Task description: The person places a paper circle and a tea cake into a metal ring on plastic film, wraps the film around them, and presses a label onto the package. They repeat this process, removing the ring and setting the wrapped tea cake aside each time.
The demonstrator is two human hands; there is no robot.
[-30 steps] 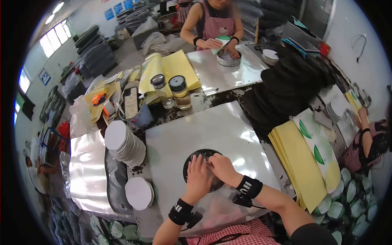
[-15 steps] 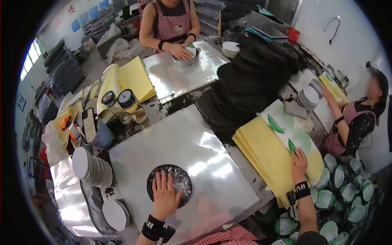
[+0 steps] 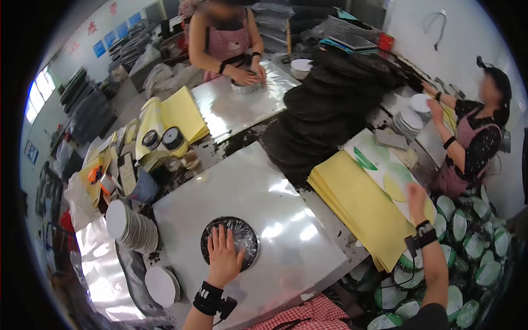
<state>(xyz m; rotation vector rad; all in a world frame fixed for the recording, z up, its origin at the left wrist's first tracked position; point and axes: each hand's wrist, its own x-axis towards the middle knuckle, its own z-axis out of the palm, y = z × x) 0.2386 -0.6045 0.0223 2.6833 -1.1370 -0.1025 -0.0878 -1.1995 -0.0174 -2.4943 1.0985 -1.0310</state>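
My left hand lies flat with fingers spread on a round black disc wrapped in clear, crinkled plastic. The disc rests on a shiny metal sheet. Off to the right, my right hand is raised over a sheet of green-and-white oval labels; its fingers look pinched together. A pale blur at the fingertips appears to be a label, though motion smears it. On the sheet near this hand, a bare yellow oval shows. Yellow paper sheets lie stacked between my hands.
White round discs are stacked at left, with more discs nearer. Dark round pieces pile up behind. Packed, green-labelled discs fill the lower right. Two co-workers, one at the far sheet and one at right, handle discs.
My right hand has lifted off the label sheet and moved right; a yellow oval now shows where a green-leaf label was. My left hand stays on the black disc.
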